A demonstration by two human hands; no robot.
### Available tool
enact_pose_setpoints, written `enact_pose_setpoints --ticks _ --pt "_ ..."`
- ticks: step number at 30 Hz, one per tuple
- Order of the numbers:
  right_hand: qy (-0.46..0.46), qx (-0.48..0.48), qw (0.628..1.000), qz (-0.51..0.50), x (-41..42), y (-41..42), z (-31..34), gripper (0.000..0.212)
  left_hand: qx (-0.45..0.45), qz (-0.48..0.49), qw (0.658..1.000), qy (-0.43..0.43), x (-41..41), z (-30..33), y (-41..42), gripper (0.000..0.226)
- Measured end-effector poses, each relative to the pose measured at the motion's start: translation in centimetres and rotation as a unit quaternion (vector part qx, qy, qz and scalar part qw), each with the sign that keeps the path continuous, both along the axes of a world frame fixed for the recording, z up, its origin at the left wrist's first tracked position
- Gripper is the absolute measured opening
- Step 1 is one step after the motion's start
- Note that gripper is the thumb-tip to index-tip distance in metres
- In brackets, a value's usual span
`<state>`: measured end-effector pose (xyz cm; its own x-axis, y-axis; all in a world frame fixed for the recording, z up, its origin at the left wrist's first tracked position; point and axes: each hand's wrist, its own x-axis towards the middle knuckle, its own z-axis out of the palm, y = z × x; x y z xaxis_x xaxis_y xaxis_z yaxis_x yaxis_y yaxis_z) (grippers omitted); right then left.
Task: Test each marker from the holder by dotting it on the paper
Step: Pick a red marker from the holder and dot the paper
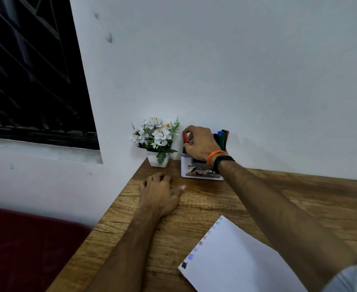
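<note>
A white marker holder (200,172) with a picture label on its front stands against the wall at the far edge of the wooden table (205,209). My right hand (200,142) reaches over it, fingers closed around a red-capped marker (185,137) at the holder's left side. Several more markers (221,138), green, blue and red, stick up at the holder's right. A white sheet of paper (236,264) lies near the front of the table, with a row of coloured dots along its left edge. My left hand (160,192) rests flat on the table, fingers apart, holding nothing.
A small white pot of white artificial flowers (157,140) sits left of the holder, against the wall. The table's left edge runs diagonally; a dark red seat (26,245) lies beyond it. A dark window (30,70) is at upper left.
</note>
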<state>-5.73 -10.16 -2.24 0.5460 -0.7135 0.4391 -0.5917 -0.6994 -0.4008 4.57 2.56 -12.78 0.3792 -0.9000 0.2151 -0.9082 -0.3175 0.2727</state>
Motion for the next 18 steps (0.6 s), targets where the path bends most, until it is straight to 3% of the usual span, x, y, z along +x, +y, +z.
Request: enact_pose_setpoints --ticks 5,8,14,18 --pt "0.061 -0.005 0.998 -0.023 2.2 -1.7 0.6 0.052 -0.003 0.002 1.0 -0.002 0.0 0.0 -0.1 0.066" --pt "0.078 0.002 0.996 -0.041 2.6 -2.6 0.5 0.044 -0.005 0.002 1.0 -0.009 0.0 0.0 0.0 0.064" --pt "0.036 0.017 0.998 -0.048 2.3 -2.8 0.3 0.037 0.003 0.001 1.0 -0.011 -0.1 0.2 0.0 0.064" --pt "-0.049 0.042 0.997 -0.036 1.7 -1.9 0.0 0.043 0.007 0.003 1.0 -0.013 -0.1 0.2 0.0 0.065"
